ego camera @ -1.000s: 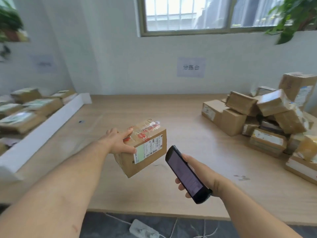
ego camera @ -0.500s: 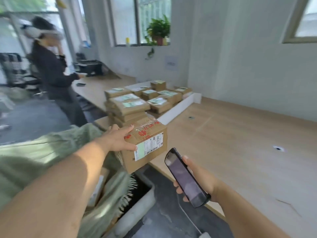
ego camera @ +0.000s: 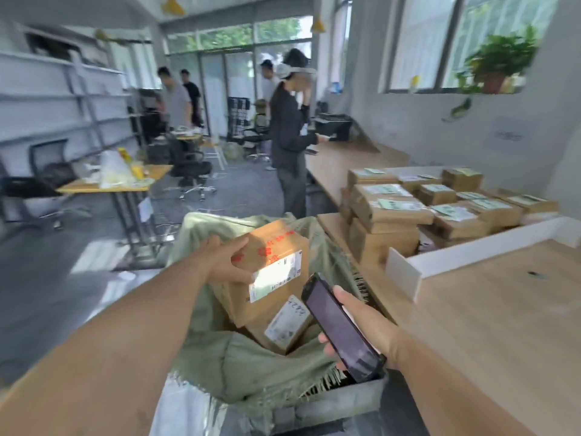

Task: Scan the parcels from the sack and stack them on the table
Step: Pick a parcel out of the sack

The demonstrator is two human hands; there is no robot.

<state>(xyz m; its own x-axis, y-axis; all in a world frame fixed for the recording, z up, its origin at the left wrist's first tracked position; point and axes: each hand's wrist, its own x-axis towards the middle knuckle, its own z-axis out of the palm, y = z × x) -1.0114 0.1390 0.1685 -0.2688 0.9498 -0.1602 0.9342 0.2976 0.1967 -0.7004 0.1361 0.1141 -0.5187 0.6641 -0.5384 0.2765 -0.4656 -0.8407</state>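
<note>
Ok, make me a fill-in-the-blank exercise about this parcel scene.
The left hand grips a brown cardboard parcel over the open green woven ____.
The right hand holds a black handheld scanner near that parcel's white ____.
Other brown parcels are stacked on the pale wooden ____.
Missing words: sack, label, table.

Brown cardboard on the parcel (ego camera: 273, 247), red stamps across the top, white label with black barcode lines. Dull grey-green weave on the sack (ego camera: 251, 366). Black all over the scanner (ego camera: 339, 325), screen dark too. Pale wood grain on the table (ego camera: 503, 325). Brown again on the stack (ego camera: 386, 243), labels mint-green and white. White divider (ego camera: 471, 251). Green plant (ego camera: 503, 55), reddish pot (ego camera: 493, 83).
</note>
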